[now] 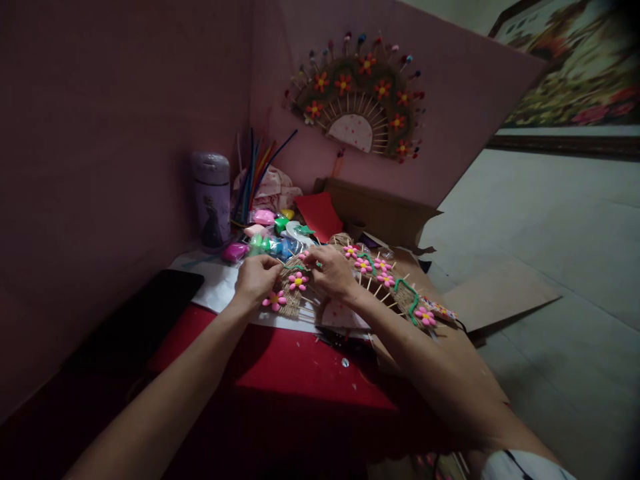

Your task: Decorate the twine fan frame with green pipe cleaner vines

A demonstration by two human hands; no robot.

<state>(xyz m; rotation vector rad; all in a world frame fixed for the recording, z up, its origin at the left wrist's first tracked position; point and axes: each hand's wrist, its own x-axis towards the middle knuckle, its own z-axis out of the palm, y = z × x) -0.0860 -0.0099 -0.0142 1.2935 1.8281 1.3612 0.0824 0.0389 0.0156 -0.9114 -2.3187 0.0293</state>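
A woven twine fan (291,303) with wooden sticks, pink clay flowers and green wavy strands lies on the table. My left hand (257,277) is at its left part, fingers pinched near the end of a green strand (295,267). Just to the right, my right hand (331,270) is bent over the fan's upper middle, its fingers drawn together close to the same strand. What lies between the right fingertips is too small to make out. A pink flower (298,281) with a yellow centre sits below and between the hands.
Packets of coloured clay (263,245) lie behind my left hand, beside a purple bottle (212,200) and pipe cleaners (255,177). Red paper (320,217) and cardboard (380,210) are at the back. A finished fan (357,100) hangs above. A dark flat object (150,313) is at left.
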